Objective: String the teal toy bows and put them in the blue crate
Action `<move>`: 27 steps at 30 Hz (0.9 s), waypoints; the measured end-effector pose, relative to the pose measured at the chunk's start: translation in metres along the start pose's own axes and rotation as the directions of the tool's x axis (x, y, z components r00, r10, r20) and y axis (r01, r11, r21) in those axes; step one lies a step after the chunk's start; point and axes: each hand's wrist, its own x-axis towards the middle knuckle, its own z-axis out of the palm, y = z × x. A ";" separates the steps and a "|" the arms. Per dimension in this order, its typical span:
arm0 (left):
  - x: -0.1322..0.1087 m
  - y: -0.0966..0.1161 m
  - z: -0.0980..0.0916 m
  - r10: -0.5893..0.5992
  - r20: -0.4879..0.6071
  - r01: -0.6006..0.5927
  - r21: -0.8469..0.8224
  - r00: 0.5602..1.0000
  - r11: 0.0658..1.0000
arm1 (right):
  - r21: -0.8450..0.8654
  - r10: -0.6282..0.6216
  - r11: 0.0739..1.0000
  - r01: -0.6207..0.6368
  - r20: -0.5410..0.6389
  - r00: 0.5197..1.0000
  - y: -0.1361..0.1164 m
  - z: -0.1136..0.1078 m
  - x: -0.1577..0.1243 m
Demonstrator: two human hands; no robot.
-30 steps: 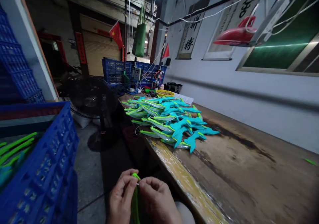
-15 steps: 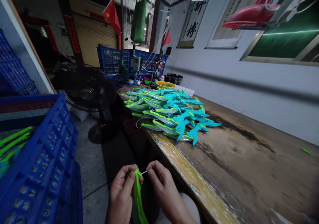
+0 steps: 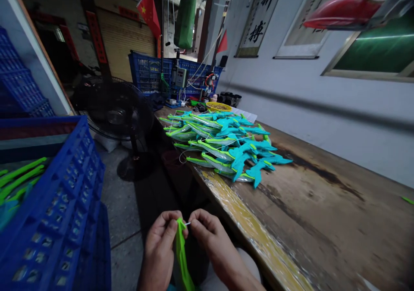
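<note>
Low in the view, my left hand [image 3: 160,250] pinches the top end of a bright green plastic piece [image 3: 181,256] that hangs down between my hands. My right hand [image 3: 210,239] is closed in a pinch on a thin white string [image 3: 187,224] at the tip of that piece. Both hands are held over my lap, just left of the wooden workbench [image 3: 307,204]. Farther along the bench lies a pile of teal and green fish-shaped toys [image 3: 223,146] with white strings among them.
A blue plastic crate [image 3: 61,204] with green pieces stands at my left. A black floor fan [image 3: 114,116] is on the concrete floor beyond it. More blue crates [image 3: 152,73], a yellow bowl [image 3: 218,107] and small devices sit at the bench's far end. A red toy [image 3: 346,8] hangs overhead.
My hands have drawn slightly apart, showing a short length of white string at the green piece's tip. The view has tilted down and shifted slightly.
</note>
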 end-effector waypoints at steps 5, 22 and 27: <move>0.000 0.001 -0.002 -0.007 0.061 0.009 -0.023 0.998 1.000 | 0.137 0.098 0.985 -0.105 0.061 0.993 -0.002 0.003 0.001; -0.004 0.003 -0.008 -0.048 0.033 0.046 0.038 0.998 0.998 | 0.110 0.013 0.994 -0.007 -0.052 0.999 0.005 0.018 0.004; -0.004 0.004 -0.009 -0.064 -0.007 0.064 0.042 0.998 0.997 | -0.041 -0.140 0.990 0.138 -0.066 0.988 -0.002 0.020 -0.003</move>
